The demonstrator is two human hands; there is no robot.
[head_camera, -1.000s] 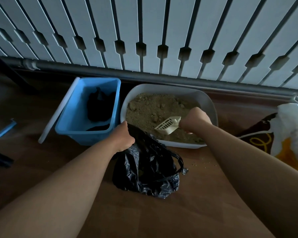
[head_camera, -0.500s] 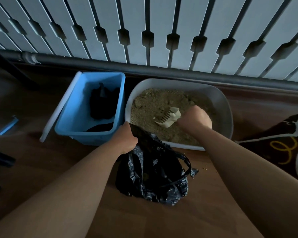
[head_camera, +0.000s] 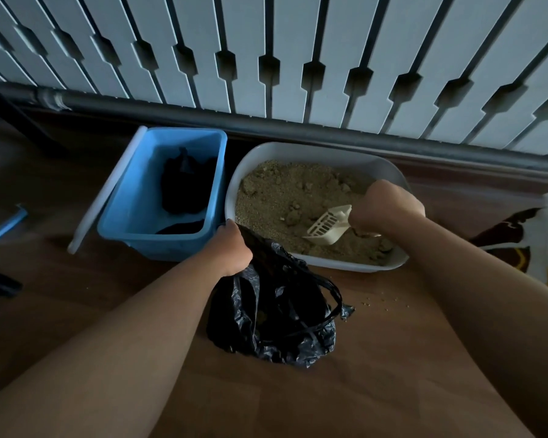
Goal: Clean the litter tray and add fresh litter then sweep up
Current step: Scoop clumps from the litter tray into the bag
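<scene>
The right hand (head_camera: 389,207) is gripping the scoop (head_camera: 328,224) in the litter tray's (head_camera: 298,150) near-right corner; the left hand (head_camera: 231,248) is clutching the black bag (head_camera: 272,314) beside its near edge. The bag, looking half-collapsed, is risking spilled clumps.

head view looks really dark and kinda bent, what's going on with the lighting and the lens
Head view: dim overall, with light on the white slatted panel while the wooden floor and black bag sit in shadow. Head view: the wide-angle lens bows the grey pipe and fans the slats. Head view: the litter tray and scoop are sharp, with no glare.
</scene>
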